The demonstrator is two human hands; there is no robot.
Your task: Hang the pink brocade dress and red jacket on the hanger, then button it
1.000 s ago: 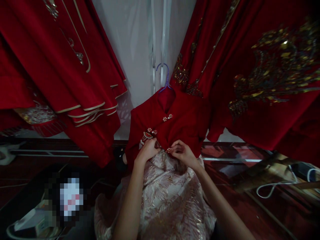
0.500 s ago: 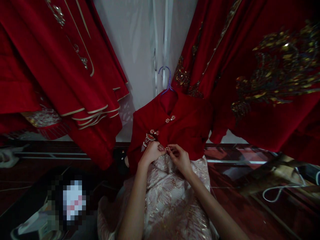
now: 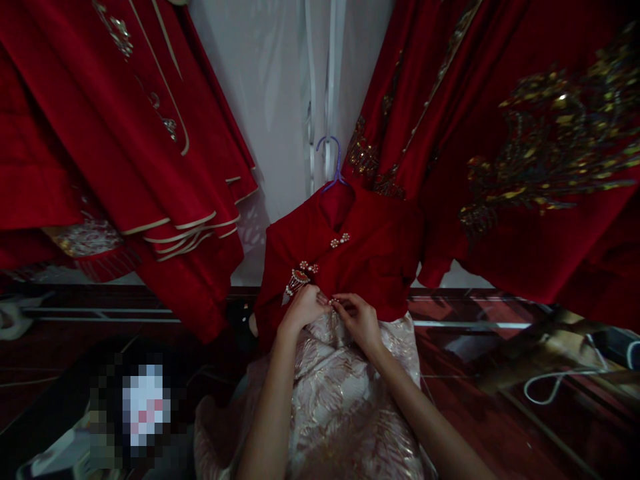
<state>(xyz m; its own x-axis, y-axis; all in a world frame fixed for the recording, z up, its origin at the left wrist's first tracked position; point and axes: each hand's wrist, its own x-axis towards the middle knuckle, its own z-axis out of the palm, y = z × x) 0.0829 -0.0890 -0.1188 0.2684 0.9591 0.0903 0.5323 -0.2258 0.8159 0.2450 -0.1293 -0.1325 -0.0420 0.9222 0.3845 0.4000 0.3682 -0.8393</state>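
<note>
A red sleeveless-looking top (image 3: 370, 250) hangs spread out in front of me on a purple hanger (image 3: 339, 167). Beaded flower clasps (image 3: 341, 241) sit near its neck, and a tasselled jewelled brooch (image 3: 297, 281) lies beside my left hand. Both hands meet at the top's lower front. My left hand (image 3: 306, 306) is closed in a pinch by a small beaded clasp (image 3: 331, 303). My right hand (image 3: 361, 321) pinches the same clasp from the other side, its fingers bent. The fingers partly hide the clasp. Below them spreads pale pink, shiny patterned brocade fabric (image 3: 345, 393).
Red garments with cream piping (image 3: 165, 160) hang at left; red garments with gold sequins (image 3: 555, 147) hang at right. A white cord (image 3: 543, 393) trails over a wooden frame at lower right. A blurred-out bright patch (image 3: 146, 403) is at lower left.
The fingertips have shifted slightly around the beaded clasp, which shows less between them now. The right hand has moved slightly downward; the garments hang much as before.
</note>
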